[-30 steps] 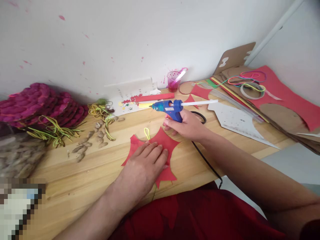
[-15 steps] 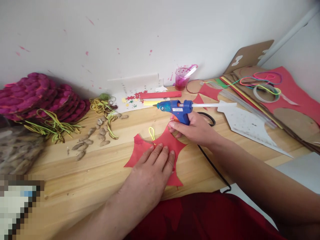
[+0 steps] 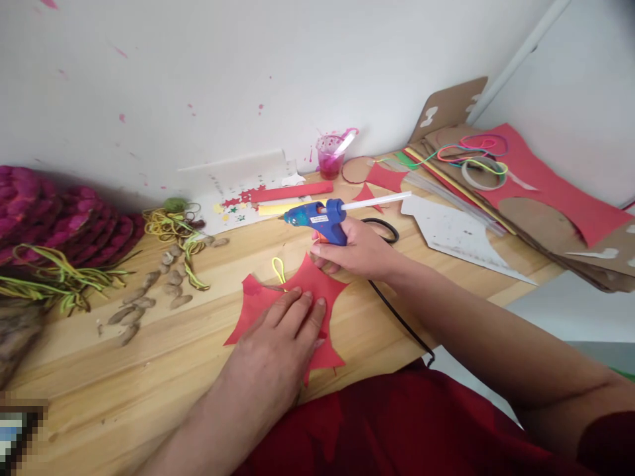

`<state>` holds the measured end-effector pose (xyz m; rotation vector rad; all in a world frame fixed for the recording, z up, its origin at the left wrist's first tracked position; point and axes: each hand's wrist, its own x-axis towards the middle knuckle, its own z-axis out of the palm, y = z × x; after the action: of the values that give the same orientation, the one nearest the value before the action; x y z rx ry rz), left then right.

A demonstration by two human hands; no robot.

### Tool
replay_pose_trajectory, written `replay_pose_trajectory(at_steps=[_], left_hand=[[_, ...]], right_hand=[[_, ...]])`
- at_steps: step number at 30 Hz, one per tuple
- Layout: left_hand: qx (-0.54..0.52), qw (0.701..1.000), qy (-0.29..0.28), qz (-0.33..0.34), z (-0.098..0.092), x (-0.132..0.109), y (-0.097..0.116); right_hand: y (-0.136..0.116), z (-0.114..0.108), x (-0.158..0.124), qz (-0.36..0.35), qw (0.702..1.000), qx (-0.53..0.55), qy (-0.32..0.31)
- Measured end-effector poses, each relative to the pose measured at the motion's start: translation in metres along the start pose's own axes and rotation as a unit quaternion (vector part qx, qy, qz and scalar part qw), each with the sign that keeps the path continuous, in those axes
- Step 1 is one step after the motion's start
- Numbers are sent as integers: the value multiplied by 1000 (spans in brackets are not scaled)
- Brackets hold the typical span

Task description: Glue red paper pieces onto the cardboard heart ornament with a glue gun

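Observation:
My left hand lies flat with its fingers stretched over a red paper star, pressing it against the wooden table. A yellow cord loop sticks out from the star's far edge. My right hand is wrapped round the handle of a blue hot glue gun, just beyond the star. The gun's nozzle points left, and a clear glue stick juts out of its back. A black cable runs from it toward the table's near edge.
Peanuts and green-yellow yarn lie to the left, beside stacked magenta pieces. At the back are a cup with pink paint and small paper stars. Cardboard, a tape roll and a white pointed sheet are right.
The view has swung to the right, so everything appears shifted left. Both hands keep their hold: the left on the star, the right on the glue gun.

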<state>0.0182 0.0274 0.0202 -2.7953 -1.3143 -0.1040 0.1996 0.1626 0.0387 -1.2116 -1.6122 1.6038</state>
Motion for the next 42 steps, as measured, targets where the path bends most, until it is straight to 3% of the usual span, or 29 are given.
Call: replay_pose_trajectory(at_steps=[6,13,22,26,30,35,42], left_hand=[[3,1000,13,-6,-2,1,0],[7,1000,12,-12,-6,3,0],[44,999,0,-1,-7,-4,6],[43,999,-1,7,-9,-3,6],[39,999,9,-25,-11,-3,9],[70,992,68,-79,-5,-5,12],[85,993,84,-19,-1,-2,10]], right_hand=[[0,-6,-5,-30,996,-84,11],[-3,-12,-7,8,995,-101,-12],[-1,-2,-3,-107,966,-236,15],[2,1,-2,-96,973,-208,16],[-1,2,-8,-65,986,-156,11],[-7,1,-30,-34,996,-76,-40],[-9,4,-49,0,997,-57,-45]])
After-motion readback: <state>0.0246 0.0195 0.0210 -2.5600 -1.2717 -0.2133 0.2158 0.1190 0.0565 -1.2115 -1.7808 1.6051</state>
